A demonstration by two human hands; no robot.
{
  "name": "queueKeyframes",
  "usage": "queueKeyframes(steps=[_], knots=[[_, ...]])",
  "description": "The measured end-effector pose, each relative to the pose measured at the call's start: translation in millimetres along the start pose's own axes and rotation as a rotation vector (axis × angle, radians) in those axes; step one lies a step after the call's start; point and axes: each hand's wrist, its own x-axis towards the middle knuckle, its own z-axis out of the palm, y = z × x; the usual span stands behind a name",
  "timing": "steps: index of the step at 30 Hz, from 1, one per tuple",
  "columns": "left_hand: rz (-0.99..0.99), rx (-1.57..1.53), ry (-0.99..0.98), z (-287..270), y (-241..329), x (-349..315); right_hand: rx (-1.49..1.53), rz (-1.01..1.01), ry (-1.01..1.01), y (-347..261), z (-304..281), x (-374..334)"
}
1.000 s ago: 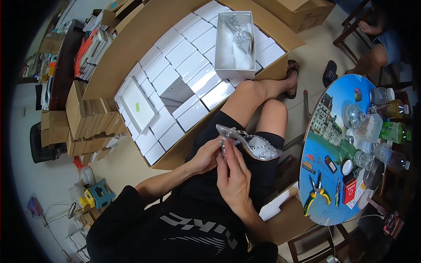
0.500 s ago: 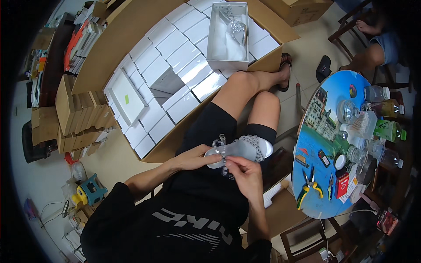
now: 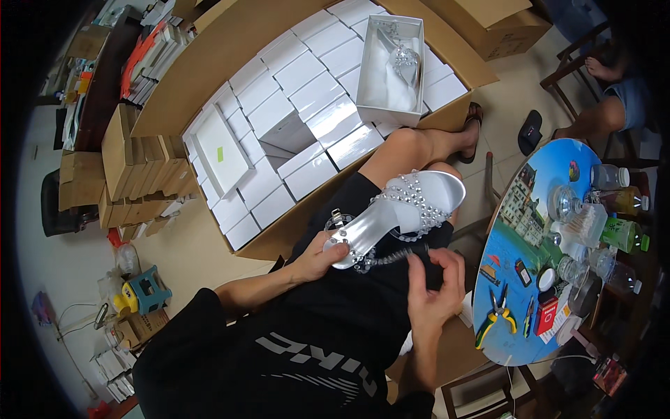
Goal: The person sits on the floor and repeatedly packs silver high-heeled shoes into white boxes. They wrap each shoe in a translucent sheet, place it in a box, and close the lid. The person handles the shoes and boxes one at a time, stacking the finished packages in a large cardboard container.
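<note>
A silver sandal with clear, bead-studded straps lies over my lap, its toe toward the far right. My left hand is closed around its heel end, thumb on the insole. From the heel a beaded ankle strap stretches to the right, where my right hand pinches its free end between thumb and fingers. The buckle stands up on the heel's far side. White padding fills the space under the toe strap. Its mate, a clear studded sandal, rests on white padding in an open shoebox.
A large carton full of white shoeboxes stands ahead, with a box lid on top. At right, a round table bears pliers, bottles and a red pack. Another person's leg shows at far right.
The sandal has come up and turned, showing more of its insole and straps. My right hand has moved right from the heel, drawing the ankle strap out straight. The whole view has shifted slightly.
</note>
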Motion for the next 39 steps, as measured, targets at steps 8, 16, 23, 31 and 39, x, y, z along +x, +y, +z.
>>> queueKeyframes(steps=[8,16,23,31,39], knots=[[0.285,0.324,0.012,22,25,5,-0.418,-0.409,0.064,-18,35,26],[0.513,0.541,-0.041,15,24,16,-0.480,-0.363,0.126,-16,23,30],[0.688,0.582,0.048,24,27,22,-0.512,-0.348,0.157,-20,41,33],[0.834,0.662,0.040,22,32,24,-0.342,-0.323,0.168,-16,43,35],[0.798,0.678,0.097,17,30,25,-0.128,-0.270,-0.143,-21,-3,18]])
